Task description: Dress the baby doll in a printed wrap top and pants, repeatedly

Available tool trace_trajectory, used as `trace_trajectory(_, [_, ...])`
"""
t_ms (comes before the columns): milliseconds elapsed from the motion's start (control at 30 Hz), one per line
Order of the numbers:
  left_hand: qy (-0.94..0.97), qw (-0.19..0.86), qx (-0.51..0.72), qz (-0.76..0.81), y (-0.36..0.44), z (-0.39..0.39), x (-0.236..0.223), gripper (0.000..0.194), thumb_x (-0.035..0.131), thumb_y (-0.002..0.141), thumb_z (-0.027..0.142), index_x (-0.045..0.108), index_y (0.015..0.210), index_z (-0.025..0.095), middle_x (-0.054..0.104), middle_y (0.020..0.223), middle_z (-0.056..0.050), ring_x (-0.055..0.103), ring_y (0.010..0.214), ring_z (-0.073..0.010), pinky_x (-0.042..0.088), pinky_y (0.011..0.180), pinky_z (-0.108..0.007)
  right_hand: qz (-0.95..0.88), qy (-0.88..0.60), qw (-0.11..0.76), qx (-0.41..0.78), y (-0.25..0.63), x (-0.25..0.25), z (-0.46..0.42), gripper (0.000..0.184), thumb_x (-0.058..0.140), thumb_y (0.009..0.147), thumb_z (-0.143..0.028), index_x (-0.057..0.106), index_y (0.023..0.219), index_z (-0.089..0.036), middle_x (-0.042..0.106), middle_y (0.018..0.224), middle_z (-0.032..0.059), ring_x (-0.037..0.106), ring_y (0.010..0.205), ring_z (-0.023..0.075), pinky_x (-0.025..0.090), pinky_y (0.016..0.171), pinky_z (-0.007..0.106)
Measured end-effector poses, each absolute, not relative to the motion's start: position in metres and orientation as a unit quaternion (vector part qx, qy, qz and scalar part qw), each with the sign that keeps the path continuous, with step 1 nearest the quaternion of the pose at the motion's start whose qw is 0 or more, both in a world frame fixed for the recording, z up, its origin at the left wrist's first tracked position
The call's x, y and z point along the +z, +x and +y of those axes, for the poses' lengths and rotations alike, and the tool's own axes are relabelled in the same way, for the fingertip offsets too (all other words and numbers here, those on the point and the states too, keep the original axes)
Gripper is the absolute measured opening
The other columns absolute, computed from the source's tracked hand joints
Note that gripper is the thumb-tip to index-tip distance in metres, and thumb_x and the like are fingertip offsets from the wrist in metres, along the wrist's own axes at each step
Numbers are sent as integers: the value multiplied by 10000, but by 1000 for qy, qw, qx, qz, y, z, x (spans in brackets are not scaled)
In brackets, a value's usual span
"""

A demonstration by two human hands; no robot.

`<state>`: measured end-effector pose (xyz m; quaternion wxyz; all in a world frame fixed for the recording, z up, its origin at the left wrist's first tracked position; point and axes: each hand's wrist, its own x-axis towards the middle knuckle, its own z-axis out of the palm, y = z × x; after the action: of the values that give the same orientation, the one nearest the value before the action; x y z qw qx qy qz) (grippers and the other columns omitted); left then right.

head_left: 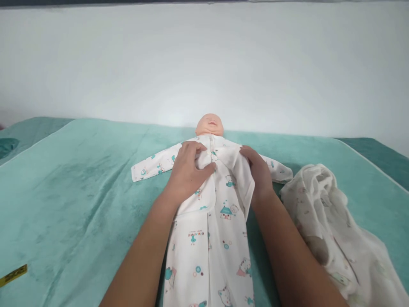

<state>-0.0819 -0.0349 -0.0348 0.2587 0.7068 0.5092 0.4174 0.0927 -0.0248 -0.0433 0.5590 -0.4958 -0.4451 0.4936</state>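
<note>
A baby doll [209, 125] lies on its back, head at the far end, dressed in a white printed baby outfit [226, 256] with both sleeves stretched out sideways. My left hand [191, 170] rests on the left side of the chest, thumb and fingers spread apart on the cloth near the front opening. At the right side of the chest, my right hand [259, 172] has its fingers curled over the edge of a turned-back front flap [242, 179]. Its thumb is hidden behind that fabric. The outfit's lower end runs out of view between my forearms.
A crumpled white printed cloth [322, 213] lies to the right, beside my right forearm. Green plush fabric [79, 192] covers the surface, with creases on the left. A yellow strip [13, 275] shows at the lower left. A white wall [204, 59] rises behind.
</note>
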Motion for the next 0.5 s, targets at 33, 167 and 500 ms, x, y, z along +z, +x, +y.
trace_trajectory(33, [699,232,420,530,-79,-35,-36,293,642,791,269,487,1038,245,515,1165,-49,510,1089,-206,420,922,-372,-429,-509,579,472,92,-47,-24,274,488,714,-463,326,698,-243,388,643,-20,426,597,155,418,558,290])
trace_trajectory(167, [701,134,395,579,-73,-38,-35,129,590,817,288,501,895,238,554,1016,-46,513,972,-236,419,801,-389,-322,-581,628,406,95,-57,-24,254,456,715,-425,275,679,-251,341,624,-20,400,578,157,419,533,304])
trace_trajectory(500, [496,300,525,624,-113,-24,-31,55,500,787,217,488,733,219,504,690,30,477,630,-138,375,605,-274,-321,-710,563,277,132,-62,-63,157,542,752,-385,575,758,-231,611,856,42,550,794,213,477,685,343])
